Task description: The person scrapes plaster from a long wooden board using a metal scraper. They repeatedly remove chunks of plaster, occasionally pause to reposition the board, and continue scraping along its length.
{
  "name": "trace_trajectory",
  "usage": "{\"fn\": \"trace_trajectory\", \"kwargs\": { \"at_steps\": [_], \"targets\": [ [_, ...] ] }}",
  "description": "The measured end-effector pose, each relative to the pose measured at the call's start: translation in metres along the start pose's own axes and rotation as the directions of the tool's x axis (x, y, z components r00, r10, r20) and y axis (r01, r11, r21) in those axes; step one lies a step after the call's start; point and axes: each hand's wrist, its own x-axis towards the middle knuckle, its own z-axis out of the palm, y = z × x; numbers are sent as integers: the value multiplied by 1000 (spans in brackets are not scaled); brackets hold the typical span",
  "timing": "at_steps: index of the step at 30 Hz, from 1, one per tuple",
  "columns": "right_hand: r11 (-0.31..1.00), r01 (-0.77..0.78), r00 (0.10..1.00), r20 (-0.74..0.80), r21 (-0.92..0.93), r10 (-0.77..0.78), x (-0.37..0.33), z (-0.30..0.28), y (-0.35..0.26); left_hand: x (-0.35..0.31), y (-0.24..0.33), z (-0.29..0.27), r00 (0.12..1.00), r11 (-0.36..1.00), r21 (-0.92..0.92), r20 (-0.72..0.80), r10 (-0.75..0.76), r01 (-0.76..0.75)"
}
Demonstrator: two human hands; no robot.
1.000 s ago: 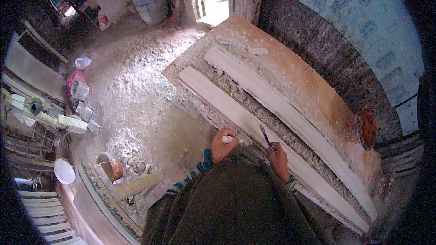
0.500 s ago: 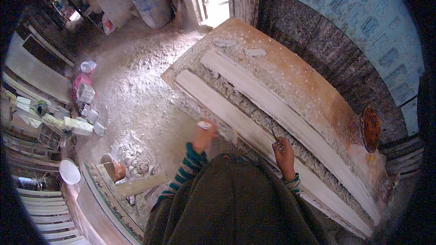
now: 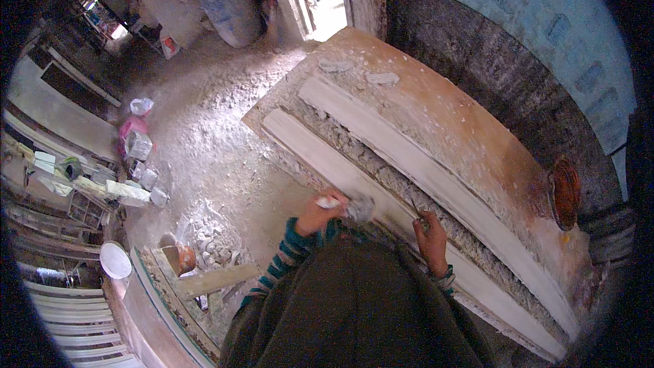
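Observation:
My left hand (image 3: pixel 320 212) is closed around the white handle of a brush (image 3: pixel 360 208), whose greyish, blurred head meets the near edge of a long white plaster moulding (image 3: pixel 306 144). My right hand (image 3: pixel 431 238) grips a thin, dark tool (image 3: pixel 415 208) that points away from me over the same moulding; its exact kind is too small to tell. Beyond it a second long white plaster moulding (image 3: pixel 381 123) lies roughly parallel. Crumbly plaster scraps fill the gap between the two. Both pieces rest on a brown board table (image 3: pixel 470 123).
An orange-brown bowl (image 3: pixel 564 194) stands at the table's right end. Left of me are a plaster-crusted bench (image 3: pixel 153 286), a wooden bar (image 3: pixel 221 281), a reddish pot (image 3: pixel 184 257) and a heap of rubble (image 3: pixel 214 235). A blue barrel (image 3: pixel 231 10) stands near the doorway.
My left hand has moved right, bringing the brush from beside the table onto the nearer moulding. My right hand has shifted slightly, still holding the thin tool. The whole view has turned a little.

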Motion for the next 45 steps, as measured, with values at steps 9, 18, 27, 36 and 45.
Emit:
{"fn": "trace_trajectory", "kwargs": {
  "at_steps": [9, 18, 27, 36, 45],
  "targets": [
    [999, -40, 999, 7, -6, 40, 32, 25, -50, 40, -6, -167, 831, 962, 189, -490, 265, -196],
    [974, -169, 876, 475, 148, 79, 65, 131, -127, 48, 1, -277, 618, 969, 124, -751, 233, -215],
    [996, -88, 923, 375, -17, 87, 98, 211, -168, 47, -9, -286, 840, 984, -173, -538, -61, -40],
    [986, -104, 918, 370, -130, 146, 105, 211, -207, 58, -11, -320, 934, 994, -107, -357, -36, -3],
    [985, -108, 934, 325, -134, 147, 118, 256, -219, 72, -5, -324, 946, 987, -161, -315, -73, 22]
  ]
}}
